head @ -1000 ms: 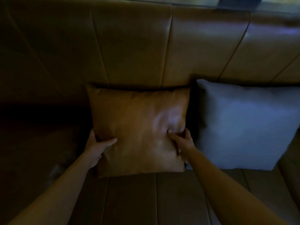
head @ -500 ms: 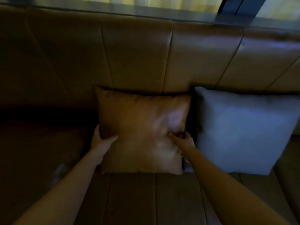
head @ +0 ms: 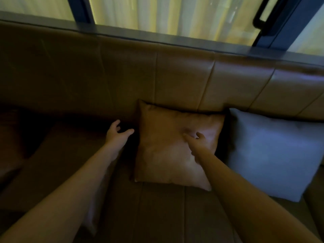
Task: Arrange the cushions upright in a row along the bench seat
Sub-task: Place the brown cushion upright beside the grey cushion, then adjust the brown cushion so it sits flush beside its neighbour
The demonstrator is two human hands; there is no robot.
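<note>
— Both hands are out ahead, arms stretched forward over the seat (head: 157, 216). Where is each?

— Left hand (head: 117, 135) hangs just left of the brown cushion (head: 168, 155), fingers spread and loosely curled, thumb pointing at the cushion's edge, clear of it and holding nothing.

— And the right?

— Right hand (head: 198, 142) lies against the brown cushion's face near its right side, fingers pressing into the leather, not clasped round anything.

— How does the cushion stand?

— Upright, leaning on the backrest (head: 175, 76), its lower edge on the seat. A grey cushion (head: 273, 155) stands upright just beside it on the right, also against the backrest.

— Behind that?

— A window (head: 175, 14) with pale curtains.
</note>
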